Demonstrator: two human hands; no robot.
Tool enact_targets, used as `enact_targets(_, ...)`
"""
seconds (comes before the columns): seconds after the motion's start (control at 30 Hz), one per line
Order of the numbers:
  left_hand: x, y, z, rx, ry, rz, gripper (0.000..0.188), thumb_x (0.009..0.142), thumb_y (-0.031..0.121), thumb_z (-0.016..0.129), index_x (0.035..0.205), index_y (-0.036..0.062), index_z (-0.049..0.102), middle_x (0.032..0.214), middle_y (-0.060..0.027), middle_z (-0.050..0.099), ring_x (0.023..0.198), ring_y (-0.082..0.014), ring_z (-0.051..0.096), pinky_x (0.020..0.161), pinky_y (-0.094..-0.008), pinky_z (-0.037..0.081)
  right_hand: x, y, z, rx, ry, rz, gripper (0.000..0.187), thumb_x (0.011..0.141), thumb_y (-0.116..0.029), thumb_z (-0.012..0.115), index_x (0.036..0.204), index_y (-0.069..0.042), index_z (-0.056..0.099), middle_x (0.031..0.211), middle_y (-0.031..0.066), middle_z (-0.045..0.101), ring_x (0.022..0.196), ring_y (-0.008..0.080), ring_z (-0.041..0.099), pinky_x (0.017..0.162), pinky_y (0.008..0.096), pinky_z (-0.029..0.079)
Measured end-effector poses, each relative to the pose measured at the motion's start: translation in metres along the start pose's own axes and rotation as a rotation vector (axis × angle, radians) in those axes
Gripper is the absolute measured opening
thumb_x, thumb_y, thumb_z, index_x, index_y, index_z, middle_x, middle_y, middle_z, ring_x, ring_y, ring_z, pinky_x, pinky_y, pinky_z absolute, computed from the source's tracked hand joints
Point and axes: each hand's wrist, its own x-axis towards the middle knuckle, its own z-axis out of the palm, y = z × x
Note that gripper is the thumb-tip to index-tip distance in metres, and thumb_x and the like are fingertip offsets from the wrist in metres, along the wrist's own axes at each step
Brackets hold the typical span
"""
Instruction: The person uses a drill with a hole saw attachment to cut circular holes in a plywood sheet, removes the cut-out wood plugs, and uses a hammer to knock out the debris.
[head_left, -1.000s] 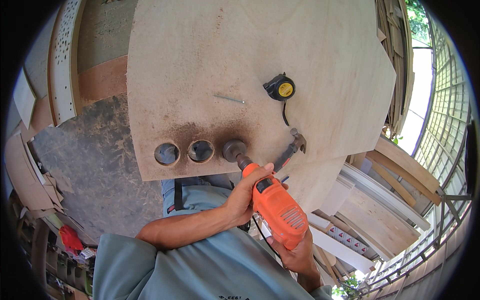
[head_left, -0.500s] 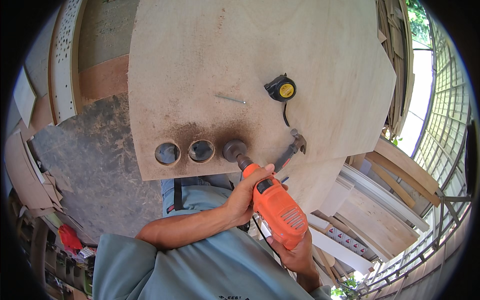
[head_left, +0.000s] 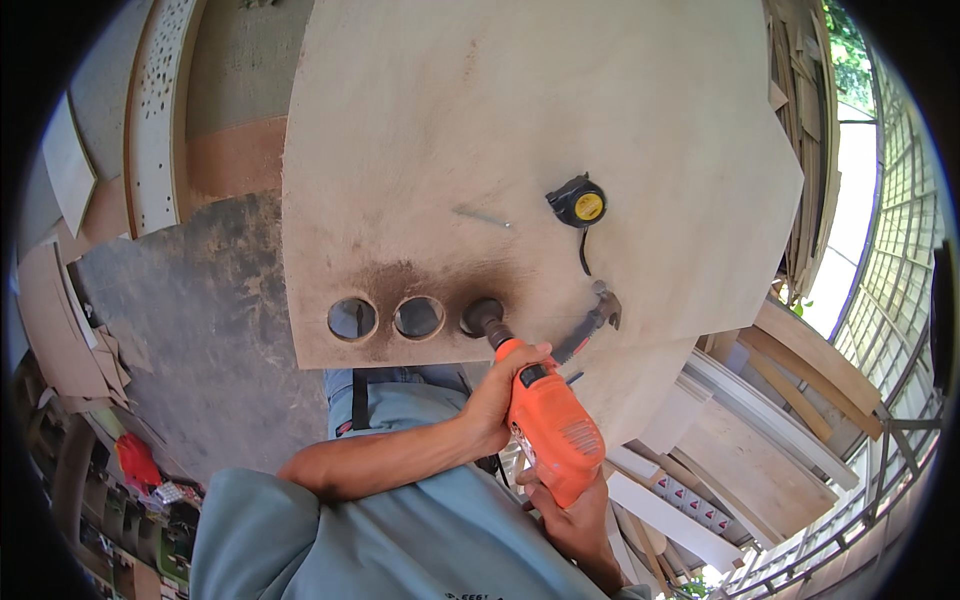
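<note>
An orange corded power drill [head_left: 553,425] slants down to a dark hole saw [head_left: 484,316] at its front end. The hole saw sits in the pale plywood sheet [head_left: 640,120], inside a dark round opening, ringed by brown sawdust. My left hand [head_left: 490,400] is closed around the front of the drill body, thumb on top. My right hand [head_left: 578,518] wraps the rear of the drill, its fingers partly hidden. Left of the hole saw are two round holes [head_left: 419,317] cut through the sheet near its front edge.
A claw hammer [head_left: 588,328] lies right of the drill. Beyond it rests a black and yellow tape measure [head_left: 577,200], with a thin metal rod [head_left: 482,217] to its left. Wood offcuts [head_left: 765,440] are stacked at right. A perforated board [head_left: 158,110] stands at far left.
The hole saw now sits lower in the sheet, within a dark opening. Both hands keep their hold on the drill. The whole view has shifted slightly.
</note>
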Motion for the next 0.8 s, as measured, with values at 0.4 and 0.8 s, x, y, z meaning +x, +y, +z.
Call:
enact_targets(0.4,-0.030,-0.020,0.034,0.192,-0.092,0.000,0.036,0.089,0.046,0.067,0.095,0.0115,0.059,0.089,-0.0037,0.065,0.087,-0.0168,0.065,0.081,-0.0332,0.051,-0.041,0.019,-0.014,0.174,0.065,-0.117,0.050,0.085,0.003,0.068,0.128,0.010,0.044,0.105,0.0183,0.068,0.087,0.0220,0.071,0.069,0.0312,0.061)
enact_targets(0.8,-0.022,-0.081,-0.008,0.729,-0.075,0.218,0.039,0.087,0.030,0.075,0.115,0.0059,0.060,0.105,-0.0036,0.064,0.097,-0.0125,0.061,0.086,-0.0306,0.048,-0.015,0.149,0.007,0.546,0.532,-0.431,0.048,0.079,0.002,0.068,0.125,0.005,0.052,0.103,0.0145,0.066,0.079,0.0203,0.068,0.075,0.0297,0.056)
